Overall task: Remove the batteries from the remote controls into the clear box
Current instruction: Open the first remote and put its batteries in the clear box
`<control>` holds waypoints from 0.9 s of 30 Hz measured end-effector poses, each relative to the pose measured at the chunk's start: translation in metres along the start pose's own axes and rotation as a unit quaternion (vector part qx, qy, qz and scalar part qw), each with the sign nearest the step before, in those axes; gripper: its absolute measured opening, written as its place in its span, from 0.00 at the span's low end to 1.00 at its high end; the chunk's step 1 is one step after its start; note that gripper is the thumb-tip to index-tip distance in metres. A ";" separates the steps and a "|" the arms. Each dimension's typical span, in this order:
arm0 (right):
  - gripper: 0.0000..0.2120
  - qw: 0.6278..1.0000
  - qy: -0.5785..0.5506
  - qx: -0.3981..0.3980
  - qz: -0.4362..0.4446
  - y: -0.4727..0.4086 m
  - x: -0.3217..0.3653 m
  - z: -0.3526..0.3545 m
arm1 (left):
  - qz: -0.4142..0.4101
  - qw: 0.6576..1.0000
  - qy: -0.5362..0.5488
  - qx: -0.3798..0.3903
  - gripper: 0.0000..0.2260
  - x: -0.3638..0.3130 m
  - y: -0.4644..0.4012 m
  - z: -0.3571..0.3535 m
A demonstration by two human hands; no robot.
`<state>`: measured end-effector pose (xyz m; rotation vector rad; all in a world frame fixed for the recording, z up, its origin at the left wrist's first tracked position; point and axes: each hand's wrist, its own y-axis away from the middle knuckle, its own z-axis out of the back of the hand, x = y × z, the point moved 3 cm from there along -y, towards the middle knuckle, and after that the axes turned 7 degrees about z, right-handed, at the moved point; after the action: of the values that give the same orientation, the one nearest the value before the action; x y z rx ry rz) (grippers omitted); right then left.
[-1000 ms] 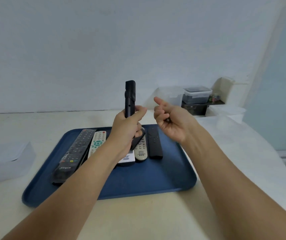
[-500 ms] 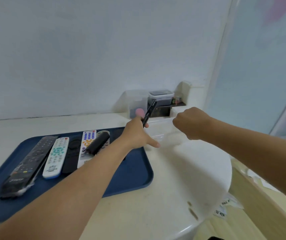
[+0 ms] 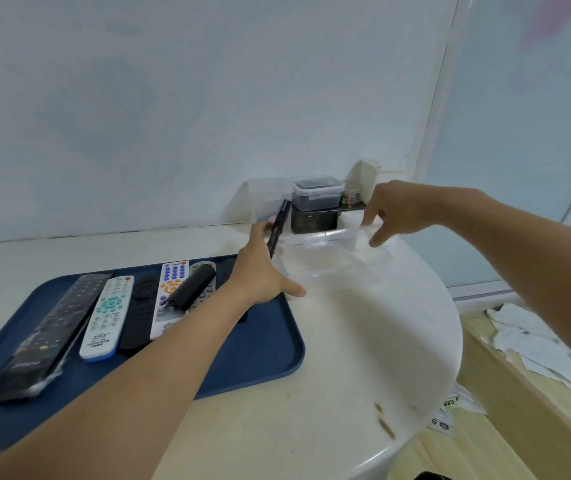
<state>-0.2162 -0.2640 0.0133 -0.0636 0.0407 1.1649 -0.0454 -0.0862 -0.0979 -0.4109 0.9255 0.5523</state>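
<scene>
A clear box (image 3: pixel 332 270) stands on the white table, right of the blue tray (image 3: pixel 263 355). My right hand (image 3: pixel 407 211) hovers over the box's far right corner, fingers spread downward and holding nothing. My left hand (image 3: pixel 261 273) sits at the box's left edge and grips a slim black remote (image 3: pixel 278 225) that points up and away. Several remotes lie side by side on the tray, among them a white one with teal buttons (image 3: pixel 107 317). A black battery cover (image 3: pixel 192 287) rests across two of them. No battery is visible.
Behind the clear box, a lidded container (image 3: pixel 317 192) sits on a dark box (image 3: pixel 313 221) against the wall, beside another clear tub (image 3: pixel 265 202). The table's rounded edge (image 3: pixel 450 368) curves off at the right. Papers (image 3: pixel 533 344) lie on the floor beyond it.
My right hand went from a closed fist to spread fingers above the clear box. My left hand with the black remote stayed at the box's left edge.
</scene>
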 end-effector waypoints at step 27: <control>0.19 0.988 -0.033 0.030 -0.151 -0.017 0.048 -0.062 | 0.164 0.955 0.224 -0.106 0.25 0.000 -0.015 -0.006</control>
<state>-0.1818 -0.2312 -0.0514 0.0210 0.0068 0.8611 -0.0402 -0.1015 -0.0992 -0.5952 1.3913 0.8880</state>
